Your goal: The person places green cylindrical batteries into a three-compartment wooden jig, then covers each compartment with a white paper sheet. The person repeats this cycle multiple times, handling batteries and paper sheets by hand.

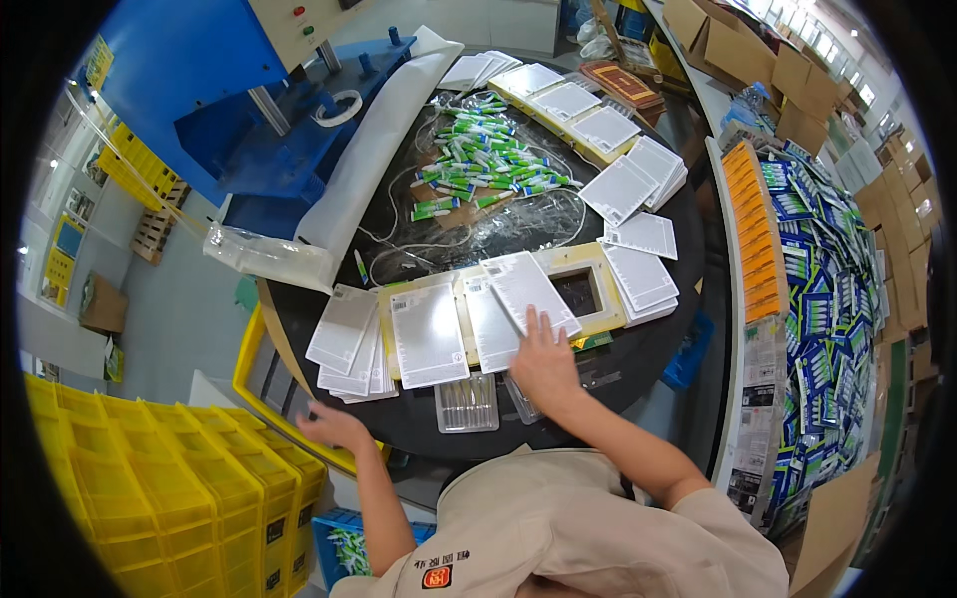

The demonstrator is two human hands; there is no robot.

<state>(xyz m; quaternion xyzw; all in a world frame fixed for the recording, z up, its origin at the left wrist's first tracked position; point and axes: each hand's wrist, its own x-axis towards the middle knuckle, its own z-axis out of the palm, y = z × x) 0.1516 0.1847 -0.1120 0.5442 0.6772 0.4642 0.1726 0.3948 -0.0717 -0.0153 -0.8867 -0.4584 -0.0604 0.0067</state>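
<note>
My right hand (546, 367) has its fingers on the lower edge of a white printed card (526, 287), which lies slanted across a yellow frame (596, 261). The thumb's grip is partly hidden. Beside that card, the frame's square opening (574, 291) shows. Two more white cards, the left one (429, 334) and a partly covered one (488, 324), rest on the same frame. My left hand (336, 427) is off the table's near-left edge, fingers apart and holding nothing. Under the frame's near side sits a clear plastic blister tray (467, 404).
Card stacks (349, 334) (643, 279) flank the frame. Behind lie many green-and-white tubes (488, 154) and a second yellow frame (558, 120) with cards. A blue machine (189, 80) stands far left, yellow crates (169, 478) near left. Blue-green packs (812, 339) fill the right-hand bin.
</note>
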